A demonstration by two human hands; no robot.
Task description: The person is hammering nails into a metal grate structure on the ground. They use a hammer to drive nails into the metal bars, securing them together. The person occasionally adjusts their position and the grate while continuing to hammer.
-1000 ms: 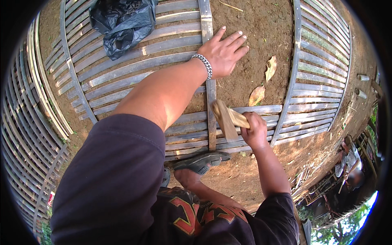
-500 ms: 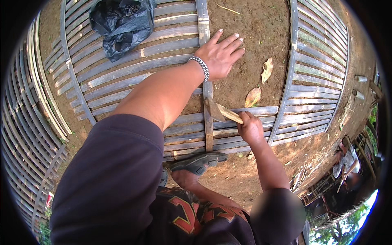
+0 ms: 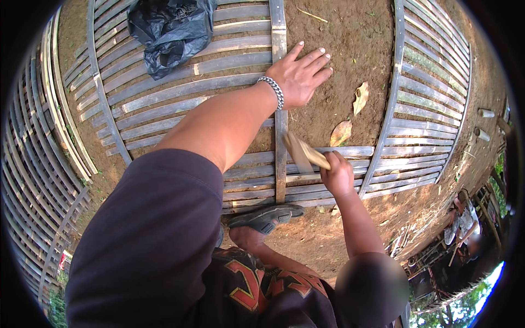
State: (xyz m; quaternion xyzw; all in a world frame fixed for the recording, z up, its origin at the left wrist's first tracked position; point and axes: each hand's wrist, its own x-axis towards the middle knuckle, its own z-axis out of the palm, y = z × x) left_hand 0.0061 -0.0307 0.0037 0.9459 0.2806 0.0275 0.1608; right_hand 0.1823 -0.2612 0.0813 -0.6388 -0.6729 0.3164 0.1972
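Observation:
My left hand [image 3: 298, 79] lies with fingers spread beside and partly over a long upright strip [image 3: 280, 164] of a bamboo slat panel [image 3: 180, 90]. A chain bracelet circles that wrist. In my right hand [image 3: 337, 174] is the wooden handle of a hatchet [image 3: 306, 154], gripped in closed fingers. Its head, smeared by motion, is over or just right of the strip, below my left hand. Whether the head touches the slats I cannot tell. Any nail under it is too small to make out.
A black plastic bag [image 3: 172, 35] with small dark pieces inside sits on the slats at upper left. Dry leaves [image 3: 360, 98] lie on bare soil right of my left hand. Another strip [image 3: 391, 90] crosses slats farther right. My sandalled foot [image 3: 266, 217] is at the panel's near edge.
The hatchet head, earlier sharp and against the strip, is now blurred and tilted differently, its handle swung slightly. My left hand keeps its place on the strip; the whole view has shifted slightly.

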